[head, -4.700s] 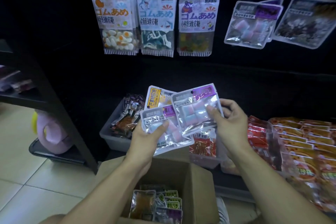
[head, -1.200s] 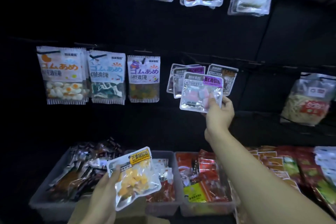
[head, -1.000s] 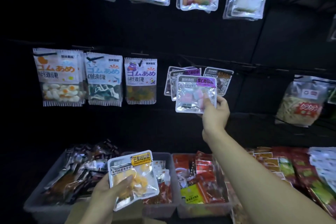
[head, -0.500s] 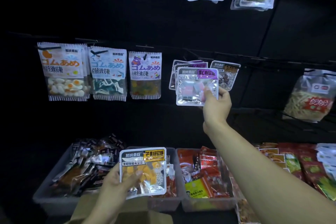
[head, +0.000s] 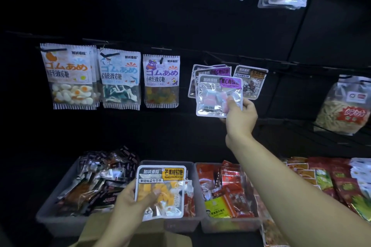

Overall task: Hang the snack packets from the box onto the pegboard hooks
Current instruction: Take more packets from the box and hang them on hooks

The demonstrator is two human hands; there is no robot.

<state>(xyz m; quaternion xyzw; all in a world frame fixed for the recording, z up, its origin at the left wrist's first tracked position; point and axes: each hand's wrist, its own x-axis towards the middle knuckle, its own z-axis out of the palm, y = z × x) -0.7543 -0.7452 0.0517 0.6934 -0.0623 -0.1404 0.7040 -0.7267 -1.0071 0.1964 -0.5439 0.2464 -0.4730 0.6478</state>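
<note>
At the pegboard (head: pixel 200 26) I see my right hand (head: pixel 240 118) pinching the purple packet (head: pixel 218 96) level with its matching hung stack (head: pixel 208 71), likely to catch the hook, while my left hand (head: pixel 128 200) grips the mango packet (head: pixel 160 190) waiting low over the box (head: pixel 128 234).

One head-worn view faces the dark pegboard (head: pixel 180 26) closely, angled slightly downward.

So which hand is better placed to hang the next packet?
Right hand: it holds the purple-label packet up against matching hung packets. Left hand holds the mango packet low over the bins.
</note>
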